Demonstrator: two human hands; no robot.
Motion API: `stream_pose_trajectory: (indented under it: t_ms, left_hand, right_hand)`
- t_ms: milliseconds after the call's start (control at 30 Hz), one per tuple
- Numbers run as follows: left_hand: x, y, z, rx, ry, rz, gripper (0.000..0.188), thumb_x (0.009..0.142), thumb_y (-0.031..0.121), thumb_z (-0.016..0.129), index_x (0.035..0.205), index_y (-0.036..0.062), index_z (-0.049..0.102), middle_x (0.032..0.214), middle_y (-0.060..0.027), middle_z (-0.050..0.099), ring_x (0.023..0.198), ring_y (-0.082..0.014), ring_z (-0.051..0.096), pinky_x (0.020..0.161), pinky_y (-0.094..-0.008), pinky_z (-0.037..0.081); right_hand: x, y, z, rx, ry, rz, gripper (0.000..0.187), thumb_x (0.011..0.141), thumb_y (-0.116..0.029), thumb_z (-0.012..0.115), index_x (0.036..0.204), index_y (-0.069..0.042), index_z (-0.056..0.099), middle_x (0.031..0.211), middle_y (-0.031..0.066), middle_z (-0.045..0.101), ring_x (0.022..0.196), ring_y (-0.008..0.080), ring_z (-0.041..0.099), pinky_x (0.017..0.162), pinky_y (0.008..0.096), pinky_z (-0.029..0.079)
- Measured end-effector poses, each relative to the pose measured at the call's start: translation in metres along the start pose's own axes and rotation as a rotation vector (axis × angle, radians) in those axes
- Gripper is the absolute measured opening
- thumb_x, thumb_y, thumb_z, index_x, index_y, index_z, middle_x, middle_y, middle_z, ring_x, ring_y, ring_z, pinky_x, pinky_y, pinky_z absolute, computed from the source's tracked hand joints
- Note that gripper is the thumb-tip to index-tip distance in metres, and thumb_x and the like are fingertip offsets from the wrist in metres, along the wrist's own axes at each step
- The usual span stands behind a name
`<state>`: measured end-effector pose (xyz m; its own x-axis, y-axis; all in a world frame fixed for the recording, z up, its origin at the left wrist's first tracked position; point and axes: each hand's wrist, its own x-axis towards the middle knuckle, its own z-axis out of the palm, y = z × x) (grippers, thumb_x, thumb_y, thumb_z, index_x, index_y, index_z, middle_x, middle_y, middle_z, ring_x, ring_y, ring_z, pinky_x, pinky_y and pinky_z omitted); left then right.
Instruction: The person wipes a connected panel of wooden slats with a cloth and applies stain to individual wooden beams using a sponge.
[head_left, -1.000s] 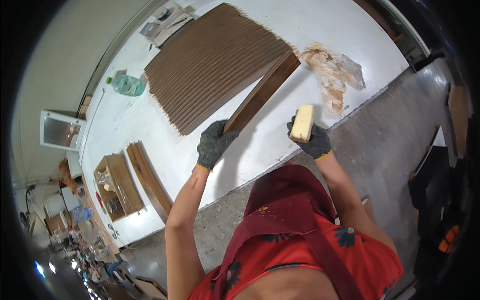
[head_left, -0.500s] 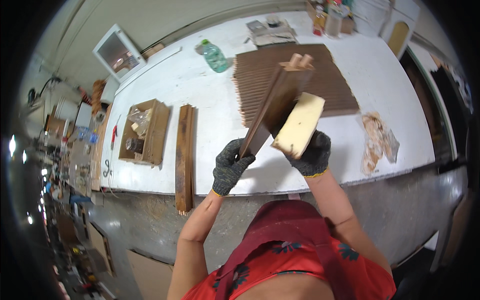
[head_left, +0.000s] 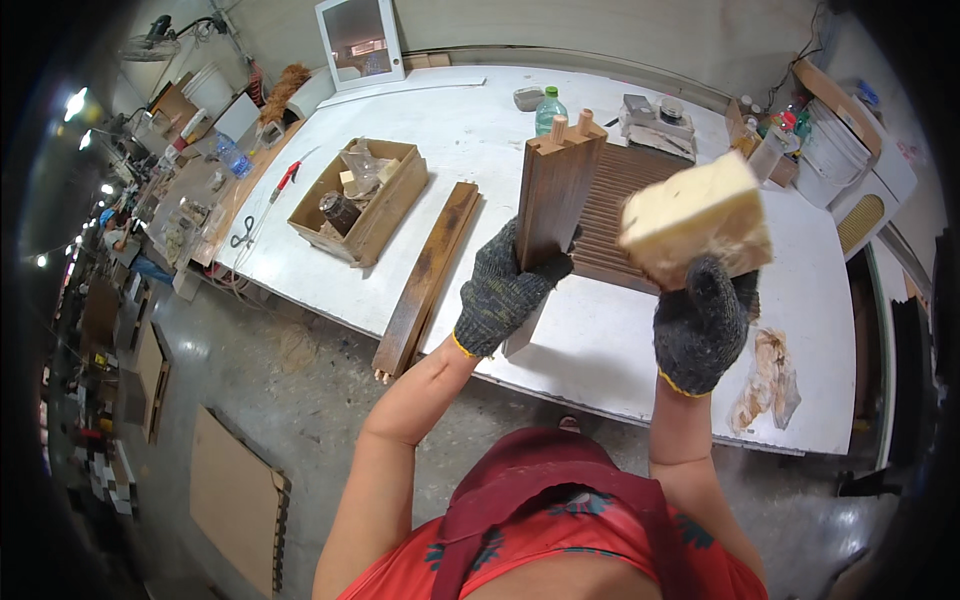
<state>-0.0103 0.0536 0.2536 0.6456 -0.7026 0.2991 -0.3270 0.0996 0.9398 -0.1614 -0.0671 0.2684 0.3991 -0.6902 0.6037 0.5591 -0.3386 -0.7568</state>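
My left hand [head_left: 508, 292], in a dark knitted glove with a yellow cuff, is closed around a dark brown wooden board [head_left: 560, 190]. The board stands nearly upright above the table, with light dowel pegs sticking out of its top end. In my gloved right hand [head_left: 702, 335] is a block of yellow sponge [head_left: 695, 205], its underside stained brown. The sponge is raised to the right of the board and apart from it. Behind both lies a brown ridged array of wooden strips [head_left: 620, 215], partly hidden. Left of my left hand, stained wooden boards [head_left: 430, 275] with pegged ends overhang the table edge.
On the white table [head_left: 590, 355] a cardboard box [head_left: 400, 205] holds jars and plastic bags. Red-handled tool [head_left: 289, 176] and scissors [head_left: 243, 233] lie to its left. A crumpled stained bag [head_left: 768, 380] is at the right. A green-capped bottle [head_left: 550, 108] stands at the back.
The sponge has moved right, away from the board, and turned in my right hand. My left hand has tilted the board more upright. The whole view has swung to the right.
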Motion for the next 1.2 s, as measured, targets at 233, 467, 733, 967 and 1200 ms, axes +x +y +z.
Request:
stream_pose_trajectory:
  t_ms: [233,467,733,967,1200]
  left_hand:
    - [-0.007,0.01,0.022,0.098,0.145,0.063,0.042,0.08,0.008,0.068,0.119,0.004,0.054,0.08,-0.0083,0.063,0.068,-0.0125,0.059,0.062,-0.0287,0.05]
    - [-0.017,0.001,0.018,0.148,0.203,0.185,0.043,0.079,0.007,0.069,0.119,0.003,0.053,0.081,-0.0088,0.063,0.069,-0.013,0.059,0.062,-0.0298,0.05]
    - [-0.023,0.006,0.017,0.117,0.173,0.071,0.033,0.079,0.012,0.07,0.108,0.0022,0.057,0.077,-0.008,0.062,0.064,-0.0125,0.057,0.059,-0.0283,0.048]
    - [-0.026,-0.008,0.009,-0.07,0.111,0.064,0.03,0.076,0.014,0.074,0.099,0.0004,0.06,0.077,-0.009,0.064,0.066,-0.0143,0.059,0.06,-0.0302,0.049]
    - [-0.029,-0.001,-0.024,-0.567,-0.341,-0.143,0.045,0.061,0.004,0.077,0.103,-0.001,0.062,0.087,-0.0091,0.069,0.085,-0.0155,0.065,0.074,-0.0294,0.054]
  right_hand:
    - [0.022,-0.022,0.046,-0.115,0.064,-0.412,0.083,0.061,-0.01,0.086,0.126,-0.004,0.034,0.123,0.0099,0.045,0.112,0.0207,0.048,0.094,0.0351,0.044]
    - [0.019,-0.024,0.055,-0.075,0.09,-0.534,0.084,0.063,0.002,0.08,0.132,-0.005,0.033,0.126,0.0093,0.044,0.116,0.0229,0.046,0.097,0.0385,0.044]
    - [0.026,-0.029,0.049,-0.542,0.019,-0.763,0.072,0.064,-0.011,0.083,0.121,0.0,0.04,0.116,0.0122,0.044,0.105,0.0246,0.05,0.09,0.0355,0.043]
    - [0.052,-0.008,0.043,-0.507,0.22,-0.624,0.066,0.067,-0.005,0.081,0.121,-0.006,0.042,0.117,0.0075,0.044,0.11,0.0199,0.045,0.095,0.034,0.042]
    - [0.06,-0.016,0.015,0.588,-0.061,0.191,0.054,0.081,-0.012,0.065,0.128,0.0,0.042,0.119,0.0123,0.053,0.111,0.024,0.052,0.097,0.0351,0.043]
